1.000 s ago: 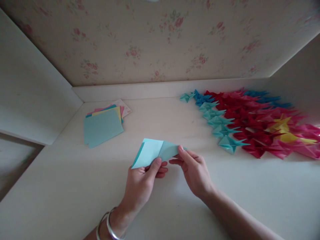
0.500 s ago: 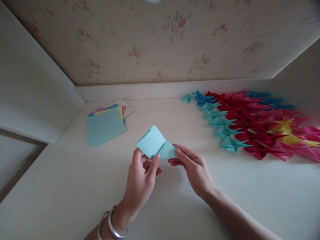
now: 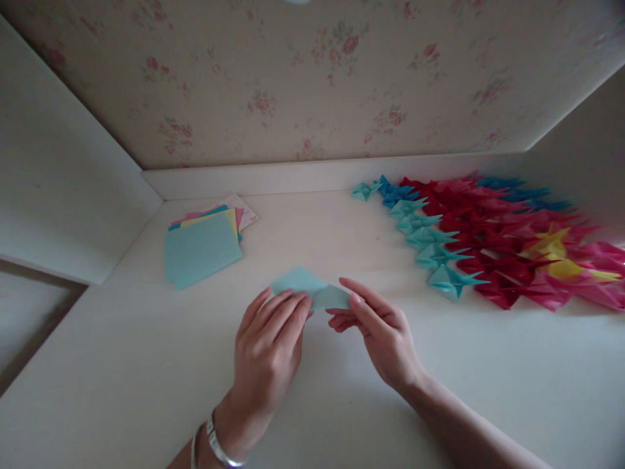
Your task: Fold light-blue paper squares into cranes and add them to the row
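A folded light-blue origami paper (image 3: 303,280) is held between both hands above the white table (image 3: 336,417). My left hand (image 3: 273,332), with silver bangles at the wrist, lies over the paper's left and lower part, fingers closed on it and covering much of it. At the paper's right corner, my right hand (image 3: 381,326) pinches with thumb and fingers. The paper tilts so that its upper point leans away from me. Its exact folds are partly hidden by the left fingers.
To the left lies a stack of coloured paper sheets (image 3: 202,251), light blue on top. Many folded paper cranes (image 3: 454,280) in light blue, red, pink, yellow and blue sit in rows at the right. A flowered wall (image 3: 293,78) stands behind the table.
My left hand has turned over, its back now facing up and its fingers laid across the paper. The paper has tipped flatter. My right hand keeps its pinch almost in place.
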The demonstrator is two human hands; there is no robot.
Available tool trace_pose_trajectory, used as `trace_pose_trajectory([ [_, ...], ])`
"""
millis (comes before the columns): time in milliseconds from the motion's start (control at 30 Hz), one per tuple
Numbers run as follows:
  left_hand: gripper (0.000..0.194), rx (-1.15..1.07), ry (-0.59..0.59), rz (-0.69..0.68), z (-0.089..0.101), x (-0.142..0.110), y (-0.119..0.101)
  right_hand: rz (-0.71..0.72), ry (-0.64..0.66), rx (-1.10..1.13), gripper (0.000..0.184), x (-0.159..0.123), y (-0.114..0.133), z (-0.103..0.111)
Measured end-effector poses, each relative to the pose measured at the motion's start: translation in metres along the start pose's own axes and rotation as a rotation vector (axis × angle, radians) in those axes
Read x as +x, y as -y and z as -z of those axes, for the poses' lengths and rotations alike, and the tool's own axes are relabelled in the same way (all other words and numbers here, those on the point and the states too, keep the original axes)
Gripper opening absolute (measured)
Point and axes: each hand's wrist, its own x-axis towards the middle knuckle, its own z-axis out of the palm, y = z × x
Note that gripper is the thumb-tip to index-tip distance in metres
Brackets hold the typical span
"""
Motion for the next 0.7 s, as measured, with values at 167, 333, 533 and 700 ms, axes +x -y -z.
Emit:
trace_pose_trajectory([
  [167,0.015,-0.308,0.015,0.556,0.007,0.002,0.001,0.374,0.017,-0.228,0.029,-0.007,-0.002,0.005],
  [333,0.028,-1.019,-0.015,1.155,0.002,0.012,0.004,0.843,0.165,-0.880,0.052,-0.009,-0.001,0.010],
  [533,0.028,-1.206,0.047,1.210,-0.002,0.014,-0.001,1.019,0.291,-1.109,0.029,-0.002,0.002,0.007],
  [700,0.034,-1.160,0.098,1.231,-0.001,0.014,-0.003,0.841,0.214,-0.918,0.016,-0.003,0.005,0.005],
])
